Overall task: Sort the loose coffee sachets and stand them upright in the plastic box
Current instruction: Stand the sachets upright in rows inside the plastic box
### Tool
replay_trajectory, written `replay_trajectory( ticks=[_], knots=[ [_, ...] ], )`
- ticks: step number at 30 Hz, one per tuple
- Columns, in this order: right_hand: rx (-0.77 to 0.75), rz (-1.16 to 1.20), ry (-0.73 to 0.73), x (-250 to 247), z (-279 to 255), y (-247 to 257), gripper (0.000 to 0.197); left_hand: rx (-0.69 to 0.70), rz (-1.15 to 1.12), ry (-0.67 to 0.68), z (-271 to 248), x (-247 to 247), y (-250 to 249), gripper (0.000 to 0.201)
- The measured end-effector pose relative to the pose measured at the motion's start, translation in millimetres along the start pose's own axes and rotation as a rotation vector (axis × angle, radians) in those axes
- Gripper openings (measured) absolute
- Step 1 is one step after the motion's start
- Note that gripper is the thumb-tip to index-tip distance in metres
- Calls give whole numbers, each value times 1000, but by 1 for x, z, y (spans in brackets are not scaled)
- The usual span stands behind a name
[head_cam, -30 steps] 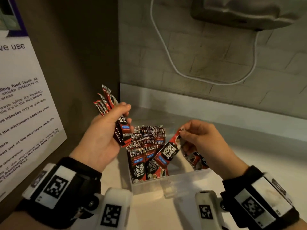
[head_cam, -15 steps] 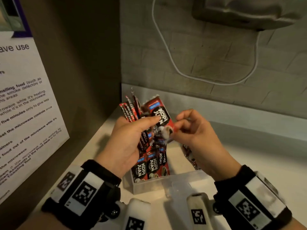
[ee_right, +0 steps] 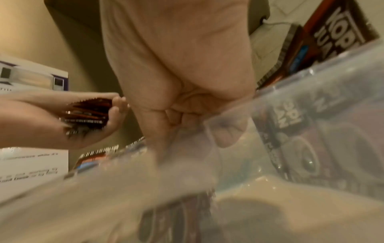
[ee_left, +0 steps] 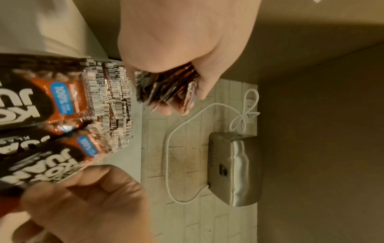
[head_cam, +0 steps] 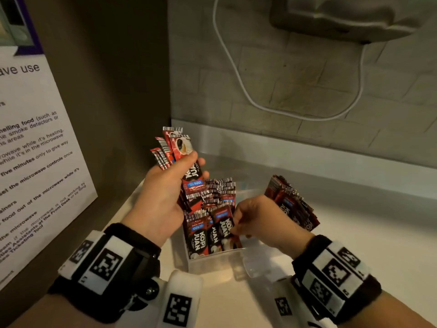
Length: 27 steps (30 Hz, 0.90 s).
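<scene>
A notice [head_cam: 35, 143] with black print hangs on the left wall. The left hand [head_cam: 163, 197] grips a bundle [head_cam: 182, 162] of red-and-black "KOPI JUAN" sachets, thumb across the front one and fingers curled behind. The bundle's long axis runs steeply up and away, tilted a little left; its barcode-edged ends fan out above the thumb, and the front sachet's print reads upside down, the blue "100%" patch at its lower end. It is held above the near-left part of the box [head_cam: 212, 259].

The box is clear plastic and sits on the pale counter [head_cam: 354, 245]. A packed row [head_cam: 208, 218] of sachets stands in its left half, long axes upright and leaning slightly back, labels facing the camera with the logo reading downward. A second stack [head_cam: 293, 204] leans against the right side, tilted right.

The right hand [head_cam: 260, 221] reaches into the middle of the box, knuckles up, fingers curled down against the front sachet of the row. Whether they pinch it or only touch it cannot be told; the right wrist view is blurred by the box wall.

Half a second ago both hands met above the box, the right pinching a sachet against the bundle. That sachet is now in the left hand's bundle, and the right has dropped into the box. The left has drawn slightly left.

A white cable [head_cam: 236, 74] loops down the tiled wall from a metal unit [head_cam: 343, 17].
</scene>
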State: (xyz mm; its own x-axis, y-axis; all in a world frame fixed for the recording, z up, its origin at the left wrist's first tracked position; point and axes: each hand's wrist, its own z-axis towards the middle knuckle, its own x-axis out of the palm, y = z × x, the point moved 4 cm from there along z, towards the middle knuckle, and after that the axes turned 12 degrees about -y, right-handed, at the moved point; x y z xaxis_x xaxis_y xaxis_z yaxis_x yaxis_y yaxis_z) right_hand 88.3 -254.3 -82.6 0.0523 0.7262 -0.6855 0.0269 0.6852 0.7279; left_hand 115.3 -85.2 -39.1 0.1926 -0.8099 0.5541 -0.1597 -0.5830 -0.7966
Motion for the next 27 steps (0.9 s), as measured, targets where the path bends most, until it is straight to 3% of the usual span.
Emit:
replay_trajectory(
  ticks=[2,6,9,11,14,17,21,24,27],
  knots=[
    [5,-34,21,9,3,-4,25,14,18,-11,-1,-1,1,1],
    [15,-79,37,16,5,-7,13,21,71,-20,-2,-2,7,7],
    [40,-96,48,3,3,-3,21,10,119,9,-6,-2,11,7],
    [38,18,-35,-13,1,6,29,1,158,44,-8,0,14,4],
    [-2,359,-274,-39,-2,32,25,-10,209,100,-12,6,20,14],
    [27,680,-318,-54,-2,50,18,-20,302,186,-19,13,26,26],
    [-11,653,-283,-59,-2,59,10,-29,349,266,-24,18,32,37],
    [3,714,-384,-64,-1,54,11,-34,346,278,-25,17,31,39],
    [99,916,-466,-71,-1,44,15,-16,304,245,-23,12,28,36]
  ],
)
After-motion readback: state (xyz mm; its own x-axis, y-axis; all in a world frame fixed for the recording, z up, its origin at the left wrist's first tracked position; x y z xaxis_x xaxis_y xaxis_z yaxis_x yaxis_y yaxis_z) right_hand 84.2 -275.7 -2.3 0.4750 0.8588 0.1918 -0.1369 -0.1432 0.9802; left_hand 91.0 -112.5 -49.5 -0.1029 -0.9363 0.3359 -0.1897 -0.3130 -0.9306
